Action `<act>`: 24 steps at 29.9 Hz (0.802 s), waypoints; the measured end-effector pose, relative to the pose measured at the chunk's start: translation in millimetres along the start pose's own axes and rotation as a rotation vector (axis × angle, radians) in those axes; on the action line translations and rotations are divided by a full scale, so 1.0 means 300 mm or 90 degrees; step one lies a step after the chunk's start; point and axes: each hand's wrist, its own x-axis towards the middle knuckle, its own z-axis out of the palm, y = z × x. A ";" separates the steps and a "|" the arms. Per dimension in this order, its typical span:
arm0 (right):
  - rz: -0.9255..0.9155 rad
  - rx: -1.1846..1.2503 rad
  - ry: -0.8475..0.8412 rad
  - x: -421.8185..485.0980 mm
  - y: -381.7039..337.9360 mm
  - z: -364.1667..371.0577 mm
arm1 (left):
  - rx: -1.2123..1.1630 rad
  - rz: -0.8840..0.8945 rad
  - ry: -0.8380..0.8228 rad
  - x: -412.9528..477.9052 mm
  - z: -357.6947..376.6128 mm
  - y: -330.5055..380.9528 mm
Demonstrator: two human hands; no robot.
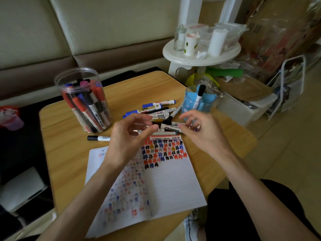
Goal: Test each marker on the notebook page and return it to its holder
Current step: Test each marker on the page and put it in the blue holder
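Whiteboard marker (170, 128), black cap, white barrel with a black label: lies level above the top edge of the notebook page (170, 185), between both hands.

Left hand (128, 136): palm turned inward, fingers arched. Its thumb (151, 130) reaches the marker's black cap, with a narrow gap up to the forefinger. Cannot tell whether it truly pinches.

Right hand (203, 133): fingers curled, fingertips at the marker's other end. Grip there too blurred to tell. Both forearms bare, coming in over the page.

Writing: "WHITE" shows on a barrel by the left thumb. A red-labelled marker (165, 137) just below carries a code beginning "WB" and a barcode. Page rows filled with "#" marks in black, red, blue and ochre.

Loose pile of markers (156, 110), blue and black caps, lies just beyond the hands. One black-capped marker (98, 138) lies alone to the left.

Clear plastic jar (83, 100), crowded with red, blue and black markers, stands far left on the wooden table (69, 153). Blue pen holder (206, 103), far right, holds one black-capped marker (199, 94).
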 end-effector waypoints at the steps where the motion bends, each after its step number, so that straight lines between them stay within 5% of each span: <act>1: 0.005 -0.028 -0.049 -0.005 0.007 0.019 | -0.001 0.000 -0.001 -0.003 -0.006 -0.003; 11: -0.016 -0.190 -0.170 -0.038 0.000 0.083 | 0.043 -0.003 0.010 -0.037 -0.087 -0.049; 17: 0.107 0.162 -0.143 -0.044 -0.045 0.004 | 0.237 0.070 -0.037 -0.047 -0.118 -0.075; 24: 0.165 0.426 -0.133 -0.111 -0.105 0.006 | 0.251 0.092 -0.076 -0.066 -0.101 -0.071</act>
